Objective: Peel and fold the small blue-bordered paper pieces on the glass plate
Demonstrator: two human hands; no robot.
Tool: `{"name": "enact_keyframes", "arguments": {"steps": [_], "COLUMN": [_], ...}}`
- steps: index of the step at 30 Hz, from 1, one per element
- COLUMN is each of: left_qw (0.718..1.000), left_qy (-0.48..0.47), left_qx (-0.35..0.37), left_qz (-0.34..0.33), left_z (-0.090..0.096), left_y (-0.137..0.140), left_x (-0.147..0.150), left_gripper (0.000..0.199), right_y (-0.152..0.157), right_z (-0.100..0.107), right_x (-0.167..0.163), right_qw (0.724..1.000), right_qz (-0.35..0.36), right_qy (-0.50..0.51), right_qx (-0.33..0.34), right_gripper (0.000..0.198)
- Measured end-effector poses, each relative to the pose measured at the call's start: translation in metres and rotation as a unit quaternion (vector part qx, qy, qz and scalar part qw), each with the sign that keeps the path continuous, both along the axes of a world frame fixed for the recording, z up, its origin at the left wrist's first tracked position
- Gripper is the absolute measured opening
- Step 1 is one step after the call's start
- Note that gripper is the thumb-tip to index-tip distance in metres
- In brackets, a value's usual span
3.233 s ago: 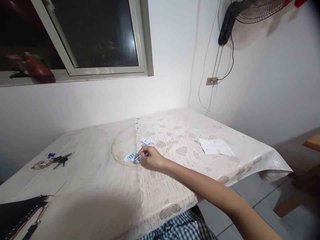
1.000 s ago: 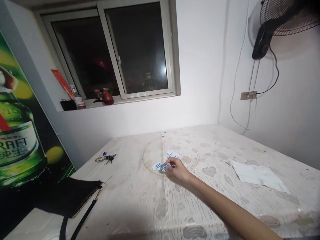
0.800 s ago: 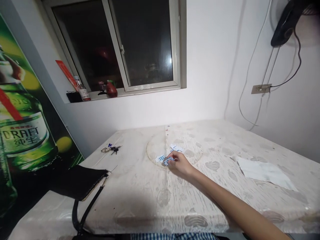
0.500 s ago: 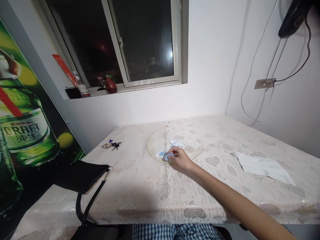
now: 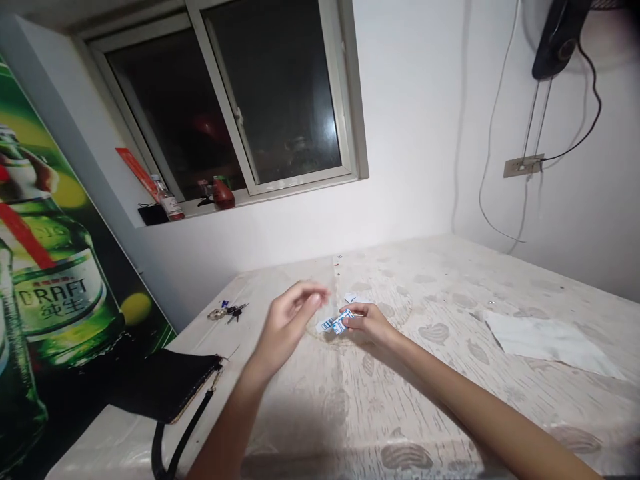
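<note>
Right hand (image 5: 373,323) is pinching a blue-and-white paper piece (image 5: 342,323) over the near part of the round mark (image 5: 410,312) on the tablecloth (image 5: 287,413). Left hand (image 5: 287,325) is up at the mark's left side, kinda blurry, but fingers and thumb look loosely apart. Keys (image 5: 234,311) sit left of the mark.

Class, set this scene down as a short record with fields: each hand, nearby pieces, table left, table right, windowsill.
Left hand: beside the right one, fingers loosely curved, slightly blurred; no held object visible
Right hand: pinching a blue-and-white piece between thumb and fingers
Nearby pieces: a blue-marked piece and a white piece, partly hidden
Table left: keys, black bag
Table right: white sheet; paper or cloth unclear
Windowsill: labelled bottle, red object
</note>
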State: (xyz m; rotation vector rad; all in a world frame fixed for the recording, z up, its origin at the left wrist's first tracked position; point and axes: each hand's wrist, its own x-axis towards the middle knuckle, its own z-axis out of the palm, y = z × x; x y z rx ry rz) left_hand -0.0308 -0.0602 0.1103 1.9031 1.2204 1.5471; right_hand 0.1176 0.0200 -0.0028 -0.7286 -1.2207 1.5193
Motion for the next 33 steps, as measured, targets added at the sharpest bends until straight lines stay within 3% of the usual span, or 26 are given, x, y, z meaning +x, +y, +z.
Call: {"name": "enact_keyframes", "arguments": {"steps": [2, 4, 6, 8, 10, 14, 17, 22, 27, 33], "left_qw": [0.999, 0.995, 0.971, 0.923, 0.889, 0.861, 0.871, 0.880, 0.872, 0.860], "left_qy": [0.018, 0.009, -0.025, -0.074, -0.128, -0.188, -0.231, -0.308, -0.345, -0.341], "left_qx": [-0.019, -0.099, -0.231, -0.346, -0.396, -0.424, -0.398, -0.357, -0.345, -0.376], "left_qz": [0.030, 0.022, -0.058, -0.149, -0.188, -0.208, -0.173, -0.057, -0.034, -0.052], "left_z": [-0.022, -0.052, -0.082, -0.103, -0.114, -0.120, -0.124, -0.123, -0.115, -0.114], "left_y": [0.037, 0.071, 0.092, 0.096, 0.092, 0.083, 0.084, 0.081, 0.077, 0.076], "left_x": [0.006, 0.014, 0.021, 0.025, 0.027, 0.030, 0.036, 0.046, 0.048, 0.045], "left_gripper": [0.023, 0.027, 0.036, 0.044, 0.047, 0.038, 0.039, 0.035, 0.032, 0.040], "right_y": [0.002, 0.005, 0.008, 0.009, 0.011, 0.013, 0.011, -0.003, -0.012, -0.010], "right_z": [0.003, 0.005, 0.005, 0.003, -0.001, -0.010, -0.013, -0.008, -0.007, -0.010], "right_x": [0.002, 0.004, 0.005, 0.005, 0.005, 0.006, 0.009, 0.009, 0.006, 0.007], "right_qw": [1.000, 0.999, 0.998, 0.997, 0.995, 0.976, 0.942, 0.848, 0.770, 0.742], "right_qz": [-0.022, -0.041, -0.042, -0.028, -0.017, -0.061, -0.103, -0.160, -0.158, -0.156], "right_qy": [0.008, 0.003, -0.007, -0.031, -0.056, -0.125, -0.211, -0.364, -0.448, -0.464], "right_qx": [0.007, 0.024, 0.046, 0.066, 0.078, 0.170, 0.238, 0.352, 0.427, 0.458], "right_gripper": [0.030, 0.028, 0.024, 0.022, 0.024, 0.030, 0.034, 0.029, 0.047, 0.053]}}
